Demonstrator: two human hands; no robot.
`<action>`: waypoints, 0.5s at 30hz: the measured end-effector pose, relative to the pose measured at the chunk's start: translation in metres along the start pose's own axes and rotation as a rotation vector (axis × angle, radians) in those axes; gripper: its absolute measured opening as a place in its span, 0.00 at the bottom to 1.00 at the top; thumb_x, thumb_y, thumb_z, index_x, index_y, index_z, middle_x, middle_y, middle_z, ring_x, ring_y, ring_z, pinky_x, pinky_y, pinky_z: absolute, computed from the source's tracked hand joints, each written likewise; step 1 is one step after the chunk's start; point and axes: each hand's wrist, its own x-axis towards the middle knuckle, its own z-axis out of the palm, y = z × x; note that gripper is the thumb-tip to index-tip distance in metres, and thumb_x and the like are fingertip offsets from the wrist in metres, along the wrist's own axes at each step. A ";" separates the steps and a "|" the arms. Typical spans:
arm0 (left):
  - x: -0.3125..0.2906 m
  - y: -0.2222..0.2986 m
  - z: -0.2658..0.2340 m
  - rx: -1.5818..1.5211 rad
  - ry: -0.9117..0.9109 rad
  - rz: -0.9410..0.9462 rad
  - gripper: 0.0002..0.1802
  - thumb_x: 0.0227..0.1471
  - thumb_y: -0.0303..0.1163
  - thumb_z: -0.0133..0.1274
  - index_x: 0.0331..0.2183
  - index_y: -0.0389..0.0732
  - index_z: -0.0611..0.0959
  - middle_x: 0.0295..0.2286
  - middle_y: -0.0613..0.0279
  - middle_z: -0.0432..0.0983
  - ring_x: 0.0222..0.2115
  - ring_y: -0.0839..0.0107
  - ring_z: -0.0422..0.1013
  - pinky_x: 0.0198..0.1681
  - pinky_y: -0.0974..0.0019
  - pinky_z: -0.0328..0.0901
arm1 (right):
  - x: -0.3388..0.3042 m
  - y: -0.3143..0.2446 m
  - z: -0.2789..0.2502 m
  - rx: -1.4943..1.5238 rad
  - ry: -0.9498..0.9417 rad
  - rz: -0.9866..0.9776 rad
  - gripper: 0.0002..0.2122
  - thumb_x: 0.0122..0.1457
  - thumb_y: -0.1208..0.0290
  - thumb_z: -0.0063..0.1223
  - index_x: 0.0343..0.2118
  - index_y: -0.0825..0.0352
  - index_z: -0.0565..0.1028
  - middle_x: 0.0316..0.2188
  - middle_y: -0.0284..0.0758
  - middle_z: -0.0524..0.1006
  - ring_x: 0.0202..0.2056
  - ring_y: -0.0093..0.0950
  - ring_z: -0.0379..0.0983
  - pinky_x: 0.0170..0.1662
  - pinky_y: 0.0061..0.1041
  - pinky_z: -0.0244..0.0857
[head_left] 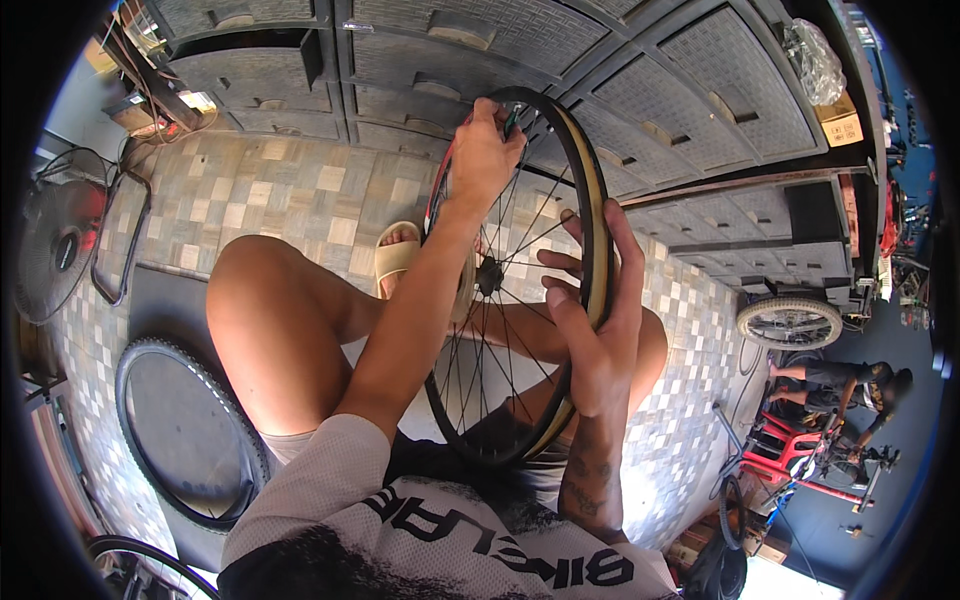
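A spoked bicycle wheel [490,278] stands upright between my knees, its black rim carrying a tan strip [578,150] around the outside. At its top, my left hand [488,150] is closed around a small green-and-dark tool [513,122], held against the rim; its working end is hidden by the fingers. My right hand [605,325] straddles the right side of the rim, with the thumb and some fingers over the spoke side and the index finger along the outside. The hub sits in the middle of the spokes, and the wheel's lower edge rests near my lap.
Grey drawer cabinets [440,50] stand just ahead. On the left are a tyre [190,435] lying on a dark mat and a fan [62,240]. At the right, another wheel [790,323] leans near the cabinets, and a person [850,388] is by a red chair [785,445].
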 end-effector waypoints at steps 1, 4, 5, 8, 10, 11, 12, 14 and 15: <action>0.002 0.002 0.000 -0.055 0.004 -0.086 0.12 0.63 0.37 0.63 0.41 0.39 0.82 0.30 0.62 0.80 0.23 0.76 0.71 0.28 0.73 0.65 | -0.001 0.000 0.002 0.007 0.002 0.006 0.39 0.58 0.86 0.49 0.74 0.68 0.53 0.63 0.45 0.67 0.54 0.32 0.73 0.54 0.29 0.71; 0.005 0.005 -0.005 -0.610 -0.184 -0.412 0.10 0.62 0.34 0.63 0.39 0.38 0.82 0.30 0.62 0.80 0.25 0.74 0.73 0.28 0.72 0.66 | 0.000 -0.002 0.004 -0.026 0.025 -0.001 0.38 0.59 0.82 0.51 0.74 0.68 0.53 0.63 0.51 0.69 0.53 0.35 0.75 0.55 0.31 0.69; 0.004 0.005 -0.008 -0.847 -0.222 -0.527 0.10 0.62 0.33 0.63 0.39 0.38 0.81 0.30 0.61 0.80 0.25 0.73 0.74 0.28 0.71 0.67 | 0.001 -0.002 0.004 -0.031 0.024 -0.011 0.38 0.59 0.83 0.51 0.74 0.67 0.53 0.63 0.50 0.69 0.53 0.35 0.75 0.55 0.31 0.68; -0.004 0.003 -0.010 -1.108 0.024 -0.579 0.10 0.61 0.32 0.63 0.39 0.38 0.81 0.30 0.61 0.80 0.26 0.72 0.75 0.28 0.70 0.68 | 0.002 -0.002 0.005 -0.024 0.016 -0.022 0.38 0.59 0.83 0.51 0.74 0.67 0.54 0.63 0.50 0.69 0.54 0.35 0.75 0.56 0.31 0.68; -0.008 0.001 -0.004 -0.957 0.055 -0.421 0.09 0.62 0.31 0.62 0.40 0.37 0.81 0.30 0.59 0.80 0.25 0.71 0.74 0.25 0.69 0.67 | 0.000 -0.001 0.006 -0.015 0.021 -0.015 0.38 0.59 0.83 0.51 0.74 0.67 0.54 0.63 0.50 0.69 0.54 0.34 0.75 0.56 0.31 0.68; -0.008 0.001 0.001 -0.853 0.062 -0.338 0.09 0.62 0.31 0.62 0.40 0.37 0.81 0.30 0.59 0.80 0.25 0.71 0.74 0.24 0.69 0.66 | 0.000 0.000 0.006 -0.011 0.025 -0.011 0.38 0.59 0.83 0.51 0.74 0.68 0.54 0.63 0.50 0.69 0.53 0.34 0.75 0.56 0.32 0.68; -0.008 0.000 0.004 -0.746 0.082 -0.268 0.10 0.61 0.31 0.63 0.40 0.36 0.81 0.30 0.59 0.80 0.24 0.72 0.74 0.23 0.69 0.66 | -0.001 0.000 0.007 -0.002 0.018 -0.026 0.38 0.59 0.83 0.51 0.74 0.68 0.53 0.63 0.50 0.69 0.53 0.34 0.75 0.56 0.32 0.68; -0.002 0.001 0.009 -0.552 0.052 -0.214 0.10 0.61 0.32 0.63 0.40 0.36 0.82 0.29 0.60 0.79 0.24 0.73 0.74 0.22 0.71 0.64 | 0.000 0.000 0.006 -0.028 0.023 -0.021 0.38 0.59 0.83 0.51 0.74 0.68 0.53 0.63 0.50 0.69 0.53 0.34 0.75 0.56 0.31 0.68; 0.000 0.002 0.008 -0.419 0.016 -0.243 0.10 0.61 0.33 0.63 0.39 0.37 0.82 0.29 0.61 0.79 0.23 0.74 0.74 0.21 0.71 0.64 | 0.001 0.000 0.006 -0.032 0.016 -0.029 0.38 0.59 0.83 0.51 0.74 0.68 0.53 0.62 0.50 0.69 0.53 0.34 0.75 0.56 0.31 0.68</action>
